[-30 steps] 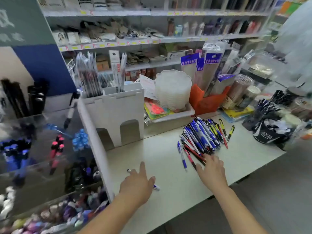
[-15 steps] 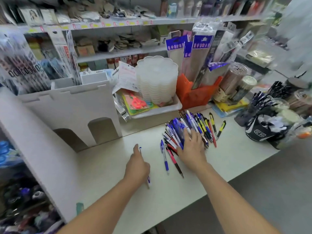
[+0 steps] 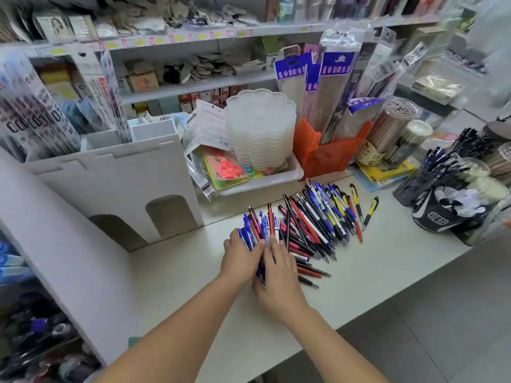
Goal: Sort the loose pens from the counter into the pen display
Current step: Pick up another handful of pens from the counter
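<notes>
Pens (image 3: 309, 225) heaped on the counter (image 3: 171, 275), right of the white stand (image 3: 116, 183) and in front of the tray (image 3: 290, 175); blue, red, black and yellow barrels fanned out, two yellow ones lying a little apart at the far right edge of the heap.

Half a second back: left hand (image 3: 240, 258) alone on a single stray pen near the counter's middle, right hand (image 3: 279, 275) flat on the heap's near edge. Now both brought together at the heap's left corner, side by side and touching; stray pen gone from its spot, presumably swept in with the rest; several blue pens (image 3: 250, 230) pushed up into a rough bundle between the palms.

Left hand curled against the bundle's left side, fingers wrapped onto blue barrels; right hand laid over the bundle from the other side, fingers bent down around it; looks like a two-handed gather, though how firmly anything is clasped underneath is hidden.

Meaning for the task: strays collected, a first batch of like-coloured pens being squared up; nothing lifted yet; nothing placed in the display (image 3: 36, 327), glimpsed low at the left behind the white panel. Bulk of the heap untouched; sorting judged barely begun.
</notes>
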